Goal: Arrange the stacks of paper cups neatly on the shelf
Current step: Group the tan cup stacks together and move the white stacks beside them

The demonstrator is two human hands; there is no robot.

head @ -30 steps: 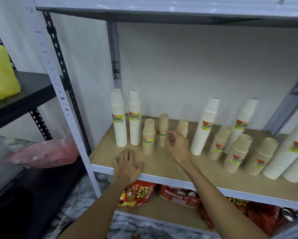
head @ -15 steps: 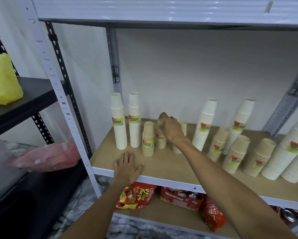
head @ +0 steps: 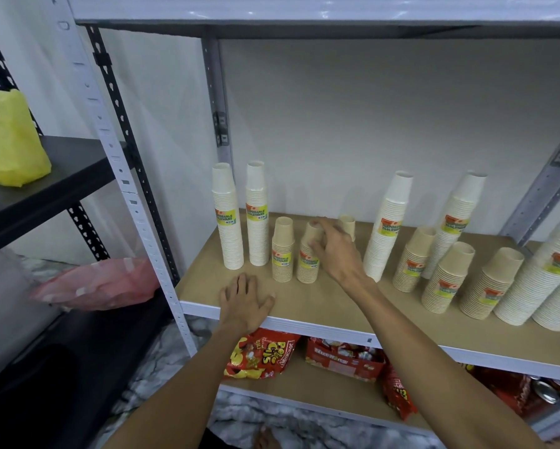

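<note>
Paper cup stacks stand on the wooden shelf (head: 337,306). At the left are two tall white stacks (head: 228,228) (head: 257,222), then a short tan stack (head: 282,254). My right hand (head: 335,251) grips a second short tan stack (head: 306,267), which stands right beside the first. A third small tan stack (head: 347,225) shows partly behind that hand. My left hand (head: 244,299) lies flat and open on the shelf's front edge. To the right are more tall white stacks (head: 389,222) (head: 457,222) and leaning tan stacks (head: 413,260) (head: 447,277) (head: 492,286).
Large white cup stacks (head: 538,286) lean at the far right. Red snack bags (head: 262,354) fill the shelf below. A perforated metal upright (head: 133,196) bounds the left side. On the neighbouring black rack sit a yellow bag (head: 9,140) and a pink bag (head: 100,283).
My right hand reached from the shelf front to the second short tan stack and drew it forward, level with the first short stack. My left hand stayed on the shelf edge.
</note>
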